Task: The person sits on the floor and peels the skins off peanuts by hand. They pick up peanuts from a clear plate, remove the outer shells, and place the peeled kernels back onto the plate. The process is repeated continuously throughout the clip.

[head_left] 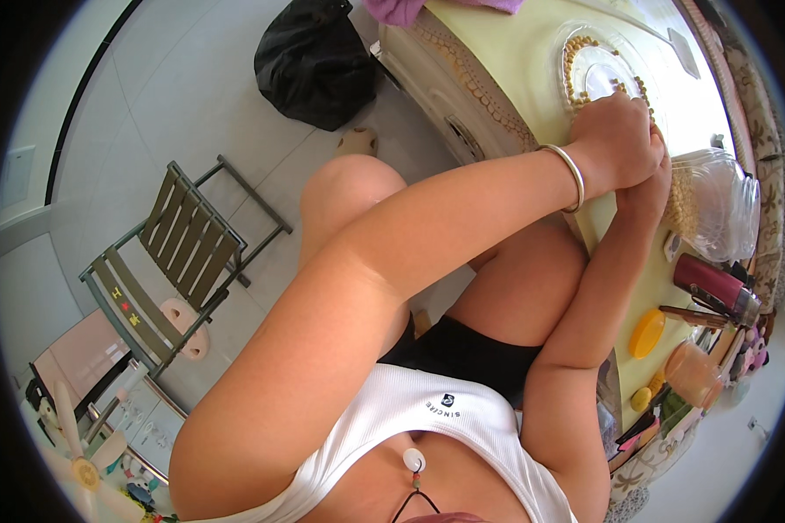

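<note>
My left hand (613,138), with a silver bangle (567,174) on its wrist, is curled at the near edge of a clear round plastic tray (598,77). My right hand (651,185) meets it from below, and the fingers of both are closed together. What they pinch, if anything, is hidden or too small to make out. Small tan, bead-like pieces (572,65) lie round the tray's rim, with a few more close to my fingertips. Right beside my right hand, a clear plastic jar (722,200) lies tilted with many pale, bean-sized pieces (682,200) inside.
Along the table (519,65) to the right are a dark red flask (706,281), a yellow lid (647,333) and an orange-tinted jar (694,373). A grey flat-bladed tool (683,54) lies beyond the tray. On the floor are a folding chair (187,235) and a black bag (314,65).
</note>
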`<state>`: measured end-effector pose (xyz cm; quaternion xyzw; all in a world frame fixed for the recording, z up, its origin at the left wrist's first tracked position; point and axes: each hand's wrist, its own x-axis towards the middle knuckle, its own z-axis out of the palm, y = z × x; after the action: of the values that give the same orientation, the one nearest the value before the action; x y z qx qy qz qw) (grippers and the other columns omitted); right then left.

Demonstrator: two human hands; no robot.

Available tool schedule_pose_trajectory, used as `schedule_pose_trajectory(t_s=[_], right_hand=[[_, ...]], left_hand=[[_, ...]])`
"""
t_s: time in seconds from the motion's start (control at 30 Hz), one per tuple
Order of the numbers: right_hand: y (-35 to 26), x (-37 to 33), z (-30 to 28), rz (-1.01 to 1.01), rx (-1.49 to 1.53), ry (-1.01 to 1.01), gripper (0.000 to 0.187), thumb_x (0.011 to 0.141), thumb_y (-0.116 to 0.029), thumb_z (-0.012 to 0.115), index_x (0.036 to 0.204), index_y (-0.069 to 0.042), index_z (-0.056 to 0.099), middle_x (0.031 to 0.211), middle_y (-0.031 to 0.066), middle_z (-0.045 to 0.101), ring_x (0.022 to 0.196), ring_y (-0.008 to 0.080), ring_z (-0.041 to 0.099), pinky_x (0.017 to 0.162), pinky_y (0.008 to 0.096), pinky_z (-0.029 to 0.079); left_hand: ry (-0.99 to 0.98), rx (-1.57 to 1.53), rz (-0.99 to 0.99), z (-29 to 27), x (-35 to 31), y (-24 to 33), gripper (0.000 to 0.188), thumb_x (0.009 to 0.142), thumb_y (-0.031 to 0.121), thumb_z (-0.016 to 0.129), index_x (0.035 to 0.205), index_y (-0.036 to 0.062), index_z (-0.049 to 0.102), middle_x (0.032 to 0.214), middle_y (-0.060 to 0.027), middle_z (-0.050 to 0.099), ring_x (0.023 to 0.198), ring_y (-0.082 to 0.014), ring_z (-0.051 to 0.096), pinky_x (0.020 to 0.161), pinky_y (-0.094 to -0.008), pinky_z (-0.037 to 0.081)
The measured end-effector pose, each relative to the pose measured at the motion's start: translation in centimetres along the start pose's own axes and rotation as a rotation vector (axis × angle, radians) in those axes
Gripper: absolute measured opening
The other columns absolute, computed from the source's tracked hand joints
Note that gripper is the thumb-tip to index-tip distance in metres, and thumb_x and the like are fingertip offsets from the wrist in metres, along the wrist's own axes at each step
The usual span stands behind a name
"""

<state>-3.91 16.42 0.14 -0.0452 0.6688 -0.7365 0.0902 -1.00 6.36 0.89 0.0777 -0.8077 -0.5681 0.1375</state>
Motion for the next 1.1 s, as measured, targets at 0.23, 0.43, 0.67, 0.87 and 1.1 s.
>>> schedule_pose_trajectory(t_s=[0.23,0.43,0.67,0.87,1.1], right_hand=[[0.7,0.7,-1.4,0.058,-0.084,-0.009,0.039,0.097,-0.012,0.048,0.132,0.005,0.045,0.119,0.0154,0.059,0.102,0.0225,0.062,0.085,0.0327,0.054],[0.9,0.9,-1.8,0.051,-0.06,-0.018,0.04,0.097,-0.013,0.048,0.132,0.005,0.044,0.12,0.0153,0.058,0.103,0.0221,0.062,0.086,0.0326,0.053],[0.6,0.7,-1.6,0.059,-0.089,-0.019,0.04,0.097,-0.013,0.048,0.133,0.005,0.043,0.12,0.015,0.058,0.104,0.0219,0.061,0.086,0.0324,0.053],[0.7,0.7,-1.6,0.059,-0.081,0.007,0.041,0.098,-0.014,0.048,0.134,0.005,0.043,0.121,0.0149,0.058,0.104,0.0218,0.061,0.086,0.0324,0.053],[0.8,0.8,-1.6,0.051,-0.069,-0.009,0.041,0.098,-0.014,0.047,0.134,0.005,0.043,0.122,0.0153,0.057,0.105,0.022,0.061,0.087,0.0327,0.053]], left_hand=[[-0.061,-0.018,-0.049,-0.1,0.0,0.1,0.032,0.08,0.03,0.057,0.089,0.0007,0.066,0.095,-0.0194,0.066,0.089,-0.0324,0.064,0.078,-0.0413,0.052],[-0.007,0.009,0.007,0.1,0.2,0.0,0.036,0.081,0.029,0.057,0.094,-0.0029,0.066,0.093,-0.0222,0.067,0.086,-0.0339,0.067,0.076,-0.0403,0.055],[-0.035,0.016,-0.011,0.0,0.2,0.1,0.037,0.081,0.029,0.056,0.096,-0.0029,0.066,0.095,-0.022,0.066,0.087,-0.0334,0.067,0.077,-0.0398,0.055],[-0.048,0.021,-0.013,0.0,0.2,0.1,0.037,0.082,0.03,0.057,0.097,-0.003,0.066,0.096,-0.0215,0.066,0.087,-0.0332,0.067,0.077,-0.0395,0.055],[-0.049,0.026,-0.012,-0.1,0.2,0.2,0.037,0.082,0.03,0.057,0.097,-0.0028,0.066,0.096,-0.0213,0.066,0.087,-0.0336,0.068,0.077,-0.04,0.055]])
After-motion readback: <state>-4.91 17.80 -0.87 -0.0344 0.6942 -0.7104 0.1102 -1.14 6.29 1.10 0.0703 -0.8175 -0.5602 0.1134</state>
